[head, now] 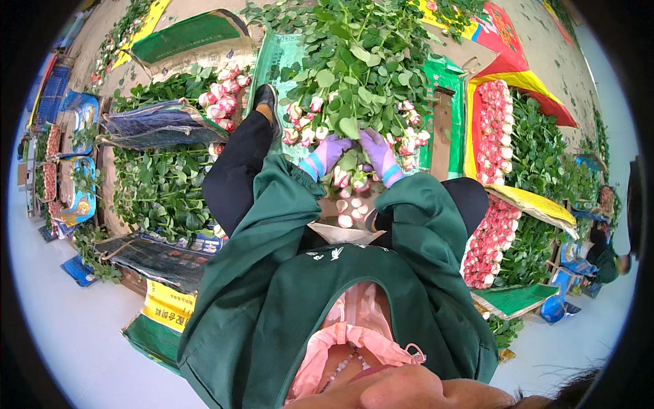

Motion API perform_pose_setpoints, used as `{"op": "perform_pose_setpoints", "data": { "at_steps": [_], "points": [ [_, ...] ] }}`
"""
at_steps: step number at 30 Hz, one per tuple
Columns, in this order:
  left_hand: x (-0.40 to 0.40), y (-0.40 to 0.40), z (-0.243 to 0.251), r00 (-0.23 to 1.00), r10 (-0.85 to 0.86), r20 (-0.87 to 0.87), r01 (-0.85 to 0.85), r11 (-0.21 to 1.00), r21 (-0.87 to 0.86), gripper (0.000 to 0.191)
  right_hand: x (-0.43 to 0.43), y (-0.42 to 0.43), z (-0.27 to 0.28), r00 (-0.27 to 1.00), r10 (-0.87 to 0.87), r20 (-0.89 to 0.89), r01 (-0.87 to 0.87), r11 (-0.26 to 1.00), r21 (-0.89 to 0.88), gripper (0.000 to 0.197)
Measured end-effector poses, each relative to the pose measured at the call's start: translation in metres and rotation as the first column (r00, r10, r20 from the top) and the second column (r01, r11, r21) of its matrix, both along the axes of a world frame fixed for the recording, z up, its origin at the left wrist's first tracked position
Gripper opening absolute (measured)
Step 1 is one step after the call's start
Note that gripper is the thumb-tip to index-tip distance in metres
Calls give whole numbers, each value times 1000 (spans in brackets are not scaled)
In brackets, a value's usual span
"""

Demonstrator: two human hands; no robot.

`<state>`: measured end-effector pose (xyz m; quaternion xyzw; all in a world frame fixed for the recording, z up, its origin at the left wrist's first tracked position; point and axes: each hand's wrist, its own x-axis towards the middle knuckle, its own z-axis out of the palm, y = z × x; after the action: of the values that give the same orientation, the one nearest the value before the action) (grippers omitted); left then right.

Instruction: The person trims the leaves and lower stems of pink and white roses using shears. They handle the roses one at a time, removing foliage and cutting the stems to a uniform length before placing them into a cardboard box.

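Both my hands wear purple gloves with striped cuffs. My left hand [331, 153] reaches into a heap of leafy rose stems [357, 76] from the left. On the right, my right hand [377, 151] curls around stems in the same heap. Several pink-and-white rose heads [347, 179] hang just below, between the wrists. Leaves hide some of the fingers. More rose heads [306, 133] lie left of the hands, and another group of rose heads [409, 140] lies to the right. Loose petals [352, 209] are scattered nearer the body.
Packed rows of roses [494, 133] stand on the right beside a yellow-edged divider [536, 204]. On the left are rose bundles [158, 184] between sack-covered dividers [163, 122]. A wooden slat [441, 133] lies right of the heap. Another person [605, 260] is at the far right.
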<state>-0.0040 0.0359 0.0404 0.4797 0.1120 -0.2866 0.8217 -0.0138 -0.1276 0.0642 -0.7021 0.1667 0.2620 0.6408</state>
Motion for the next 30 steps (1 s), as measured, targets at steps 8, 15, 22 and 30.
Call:
{"op": "perform_pose_setpoints", "data": {
  "at_steps": [8, 15, 22, 30],
  "points": [
    [0, 16, -44, 944, -27, -328, 45, 998, 49, 25, 9, -37, 0, 943, 201, 264, -263, 938, 226, 33],
    [-31, 2, -49, 964, 203, 170, -206, 978, 4, 33, 0, -18, 5, 963, 174, 206, -38, 844, -536, 46],
    [-42, -15, -61, 913, 396, 102, -402, 915, 42, 23, -22, -9, 11, 922, 154, 354, 129, 742, -658, 54],
    [-46, -8, -16, 954, 171, 248, -223, 954, 199, 27, -31, 2, 43, 920, 140, 366, 97, 824, -558, 58]
  ]
}}
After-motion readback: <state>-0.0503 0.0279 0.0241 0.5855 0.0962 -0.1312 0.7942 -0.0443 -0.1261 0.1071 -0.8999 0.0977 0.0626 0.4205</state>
